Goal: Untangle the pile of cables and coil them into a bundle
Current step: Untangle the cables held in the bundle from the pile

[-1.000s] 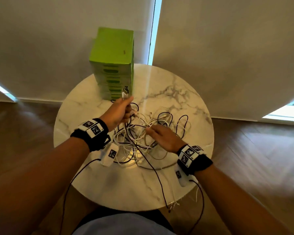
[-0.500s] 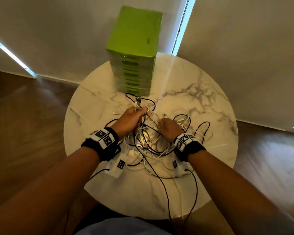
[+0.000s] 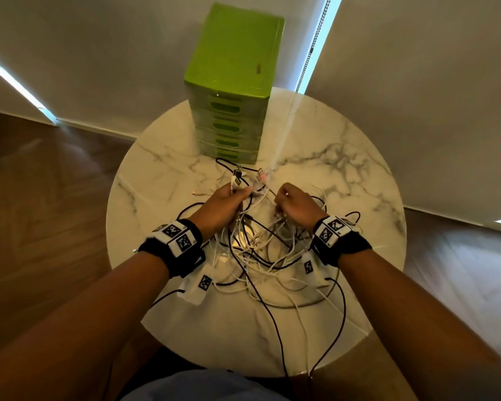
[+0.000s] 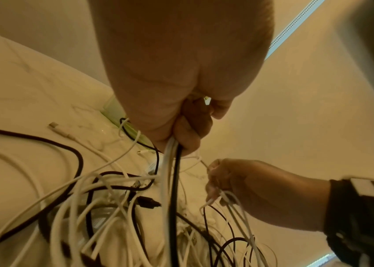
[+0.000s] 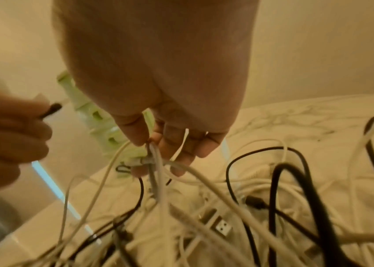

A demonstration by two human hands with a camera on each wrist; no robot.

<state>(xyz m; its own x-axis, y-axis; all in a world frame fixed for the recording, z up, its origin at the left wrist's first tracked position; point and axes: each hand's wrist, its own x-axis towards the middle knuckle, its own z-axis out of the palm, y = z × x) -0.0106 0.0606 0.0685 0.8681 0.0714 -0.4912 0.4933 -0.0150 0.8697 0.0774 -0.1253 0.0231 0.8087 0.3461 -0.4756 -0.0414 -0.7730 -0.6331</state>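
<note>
A tangled pile of white and black cables (image 3: 258,244) lies in the middle of the round marble table (image 3: 344,175). My left hand (image 3: 229,201) is raised over the pile's far left side and grips a white and a black cable (image 4: 171,171), their USB plugs (image 3: 237,175) sticking up out of the fist. My right hand (image 3: 295,204) hovers just to the right and pinches a thin white cable (image 5: 156,173) between thumb and fingers, with other strands hanging from it down to the pile (image 5: 227,225).
A green drawer box (image 3: 232,91) stands at the table's far side, just beyond the hands. Loose cable ends (image 3: 275,328) trail over the near table edge. Wooden floor surrounds the table, with pale blinds behind.
My right hand has come up off the pile and closed on a thin white cable next to the left hand. The left hand keeps its grip on the plug ends.
</note>
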